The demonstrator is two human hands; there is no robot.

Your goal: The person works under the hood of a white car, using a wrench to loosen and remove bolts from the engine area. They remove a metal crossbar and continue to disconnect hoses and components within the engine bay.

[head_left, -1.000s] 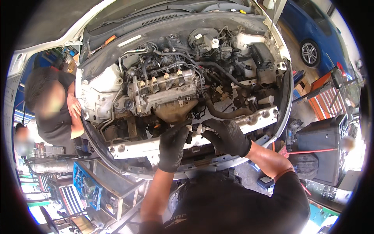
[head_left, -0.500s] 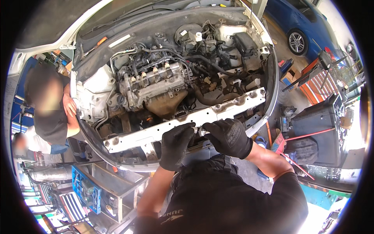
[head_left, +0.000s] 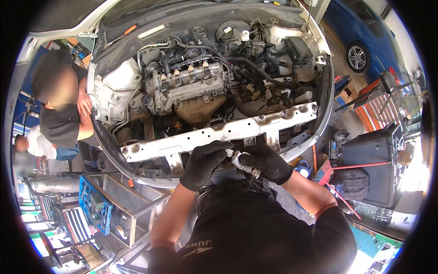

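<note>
Wad (head_left: 247,169), crumpled and whitish, sits pinched in the fingers of the right hand (head_left: 269,164), its long axis slanting rightward toward the body, just right of the left hand (head_left: 199,166) (whose fingers pinch a small pale scrap (head_left: 229,153)).

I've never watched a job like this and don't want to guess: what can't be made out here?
All in the head view:
Part of the crumpled white material: hidden by the gloved right hand.
The white bit at the fingertips of the gloved left hand: too small to identify.
The raised hood and blue car: cut off by the top edge.
</note>
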